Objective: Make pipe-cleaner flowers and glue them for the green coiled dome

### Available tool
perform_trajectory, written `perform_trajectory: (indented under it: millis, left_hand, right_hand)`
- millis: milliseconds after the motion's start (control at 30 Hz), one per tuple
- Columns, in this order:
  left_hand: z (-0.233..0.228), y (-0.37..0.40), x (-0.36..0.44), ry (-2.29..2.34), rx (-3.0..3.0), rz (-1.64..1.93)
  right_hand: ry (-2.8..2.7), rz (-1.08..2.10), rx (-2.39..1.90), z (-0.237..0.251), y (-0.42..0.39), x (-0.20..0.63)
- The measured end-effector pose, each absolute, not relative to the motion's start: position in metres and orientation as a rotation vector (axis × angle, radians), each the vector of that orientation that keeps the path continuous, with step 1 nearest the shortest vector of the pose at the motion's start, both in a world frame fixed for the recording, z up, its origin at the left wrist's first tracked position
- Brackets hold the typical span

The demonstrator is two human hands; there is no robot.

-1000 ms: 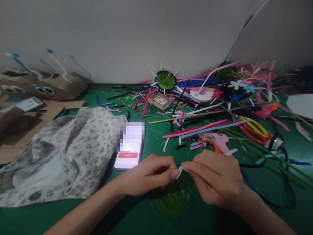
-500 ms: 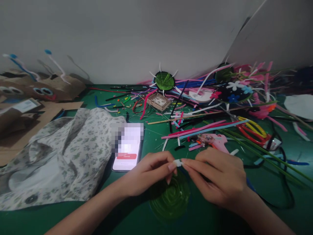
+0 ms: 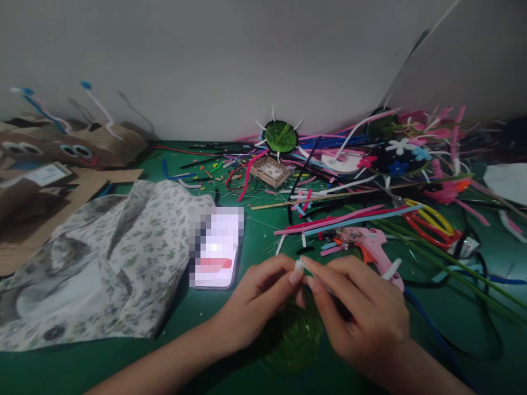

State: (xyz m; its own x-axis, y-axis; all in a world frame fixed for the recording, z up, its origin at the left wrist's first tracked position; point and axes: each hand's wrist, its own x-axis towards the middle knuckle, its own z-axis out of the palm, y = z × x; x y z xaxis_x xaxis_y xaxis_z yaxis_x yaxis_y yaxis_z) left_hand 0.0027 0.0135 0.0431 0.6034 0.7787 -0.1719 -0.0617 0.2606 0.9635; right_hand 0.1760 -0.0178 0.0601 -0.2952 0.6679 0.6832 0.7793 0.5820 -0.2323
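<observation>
My left hand (image 3: 259,299) and my right hand (image 3: 358,312) meet fingertip to fingertip over the green table, and both pinch a small white pipe-cleaner piece (image 3: 298,265). Just below the fingers lies a green coiled disc (image 3: 294,340), partly hidden by both hands. A blue pipe cleaner (image 3: 432,329) trails off to the right behind my right hand. A pink glue gun (image 3: 370,244) lies just beyond my right hand.
A lit phone (image 3: 214,249) lies left of the hands on a flowered cloth (image 3: 102,263). Pipe cleaners (image 3: 341,216), scissors (image 3: 432,222), a second green disc (image 3: 280,136) and a small wooden box (image 3: 269,170) litter the back. Cardboard figures (image 3: 74,148) stand at far left.
Both hands have turned and lifted the white piece slightly toward the back; my right hand now reaches further over the green disc. The phone's screen has changed a little.
</observation>
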Motion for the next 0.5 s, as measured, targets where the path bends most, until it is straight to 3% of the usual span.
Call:
perform_trajectory:
  millis: [500]
  left_hand:
    - [0.037,0.0176,0.0036,0.828,1.205,0.676]
  right_hand:
    - [-1.941,-0.143,-1.138,0.0614,-0.0155,0.1766]
